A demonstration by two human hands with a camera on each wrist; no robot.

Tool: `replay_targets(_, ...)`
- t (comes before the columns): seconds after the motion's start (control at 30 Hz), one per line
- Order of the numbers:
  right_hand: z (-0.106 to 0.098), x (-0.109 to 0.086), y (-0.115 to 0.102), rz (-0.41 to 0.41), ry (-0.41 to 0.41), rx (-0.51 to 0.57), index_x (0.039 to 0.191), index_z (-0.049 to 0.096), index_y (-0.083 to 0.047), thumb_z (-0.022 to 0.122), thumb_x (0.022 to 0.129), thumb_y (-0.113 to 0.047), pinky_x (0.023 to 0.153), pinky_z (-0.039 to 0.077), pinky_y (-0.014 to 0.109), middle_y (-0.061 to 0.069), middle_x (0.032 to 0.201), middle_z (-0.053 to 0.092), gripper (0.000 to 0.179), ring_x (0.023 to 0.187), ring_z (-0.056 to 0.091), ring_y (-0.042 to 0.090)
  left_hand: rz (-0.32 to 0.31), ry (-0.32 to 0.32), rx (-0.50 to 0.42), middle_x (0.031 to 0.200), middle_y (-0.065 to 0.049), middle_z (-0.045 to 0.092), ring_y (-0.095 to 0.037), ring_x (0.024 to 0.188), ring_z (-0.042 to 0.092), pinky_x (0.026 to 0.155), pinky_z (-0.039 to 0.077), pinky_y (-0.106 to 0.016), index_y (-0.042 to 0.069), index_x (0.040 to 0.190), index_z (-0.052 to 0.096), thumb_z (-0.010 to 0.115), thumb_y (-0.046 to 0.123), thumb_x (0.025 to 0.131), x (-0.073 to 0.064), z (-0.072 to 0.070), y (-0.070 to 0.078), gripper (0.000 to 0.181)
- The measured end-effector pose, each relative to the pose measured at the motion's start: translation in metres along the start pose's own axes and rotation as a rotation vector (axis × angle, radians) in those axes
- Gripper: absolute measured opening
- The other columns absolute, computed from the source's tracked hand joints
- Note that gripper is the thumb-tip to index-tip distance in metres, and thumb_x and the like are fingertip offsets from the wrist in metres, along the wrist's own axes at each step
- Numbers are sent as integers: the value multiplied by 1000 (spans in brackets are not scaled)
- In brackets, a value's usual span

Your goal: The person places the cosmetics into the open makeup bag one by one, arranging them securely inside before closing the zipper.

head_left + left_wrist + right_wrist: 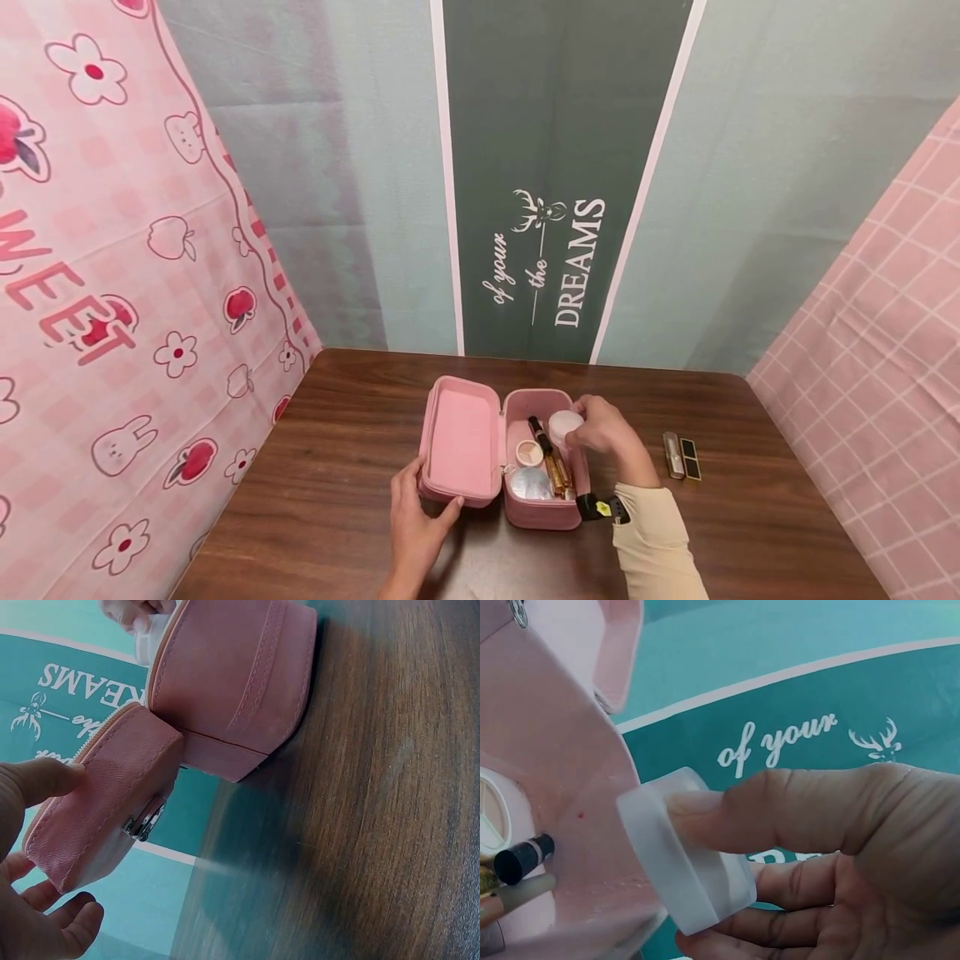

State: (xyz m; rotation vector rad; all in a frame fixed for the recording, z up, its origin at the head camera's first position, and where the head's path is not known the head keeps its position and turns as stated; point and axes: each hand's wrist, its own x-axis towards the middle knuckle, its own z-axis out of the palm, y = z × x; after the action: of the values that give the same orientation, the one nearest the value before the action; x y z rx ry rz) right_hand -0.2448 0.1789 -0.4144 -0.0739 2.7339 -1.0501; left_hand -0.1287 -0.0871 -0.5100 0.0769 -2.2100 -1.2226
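Pink case [542, 510] lies open on worktop [750, 517], lid [461, 442] flat; frosted white jar [564, 427] upright over its far corner.

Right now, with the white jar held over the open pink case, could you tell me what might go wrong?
1. The right hand pinches the white jar only by its rim; the grip could slip and drop it onto the compact and tubes below.
2. The case already looks crowded, so the jar may not seat flat.
3. The left hand steadies only the open lid, so the case might shift on the table.
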Motion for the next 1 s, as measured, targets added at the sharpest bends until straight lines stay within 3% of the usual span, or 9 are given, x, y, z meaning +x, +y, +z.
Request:
replay_targets(0.23,7,13,-2,5,-20,84,98,56,4,72,62,4,62,47,34,10,82,56,40,72,53,24,5,8,-4,115,-11,49,-25,106,51,89,37,-32,2,125,51,89,6,52,0,0,0,82)
replay_targets(0.5,19,32,3,-93,-25,202,103,55,6,69,60,8,71,45,36,13,86,57,44,78,53,25,6,6,-12,115,-11,49,-25,105,51,89,37,-30,1,125,51,89,6,52,0,0,1,82)
replay_targets(0.63,26,40,4,-74,-50,259,104,56,6,70,60,10,72,46,37,14,88,57,47,79,53,26,9,8,-6,115,-12,49,-25,106,51,89,36,-27,1,124,51,89,6,52,-1,0,2,82)
replay_targets(0.87,40,51,-1,-31,-81,208,102,57,4,73,60,4,74,47,40,12,88,57,45,78,54,26,16,7,-11,115,-12,49,-25,107,50,91,33,-20,0,124,51,89,6,52,0,-1,3,82)
replay_targets(1.0,48,54,-1,46,-97,293,96,57,3,72,57,4,76,48,46,13,87,56,41,78,53,28,22,15,-8,115,-12,49,-25,106,51,90,34,-21,1,124,52,89,5,51,0,0,4,82)
